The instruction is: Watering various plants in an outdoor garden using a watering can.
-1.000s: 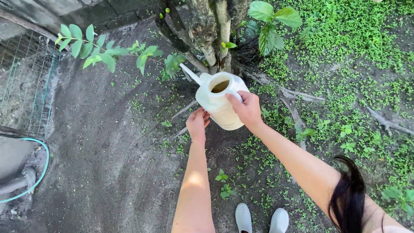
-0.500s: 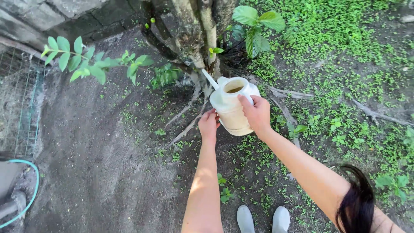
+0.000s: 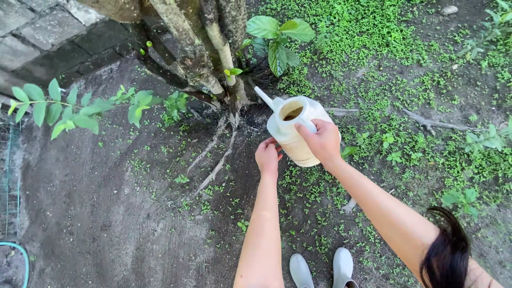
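A cream plastic watering can (image 3: pixel 292 125) hangs tilted in front of me, its thin spout pointing up-left toward the base of a tree trunk (image 3: pixel 200 58). My right hand (image 3: pixel 321 141) grips its handle at the top. My left hand (image 3: pixel 268 156) presses against the can's lower left side. Brownish water shows through the can's round top opening. Exposed roots (image 3: pixel 216 154) run over dark damp soil below the spout.
A leafy branch (image 3: pixel 80 109) reaches in from the left. Low green weeds (image 3: pixel 384 64) cover the ground on the right. A stone wall (image 3: pixel 48 32) stands at top left, wire mesh and a teal hose (image 3: pixel 16 250) at the left edge. My pale shoes (image 3: pixel 322 269) are at the bottom.
The view has swung right and up, so the tree, branch and hose have slid left. The can has stayed in both hands, now a little lower and closer to the trunk's base.
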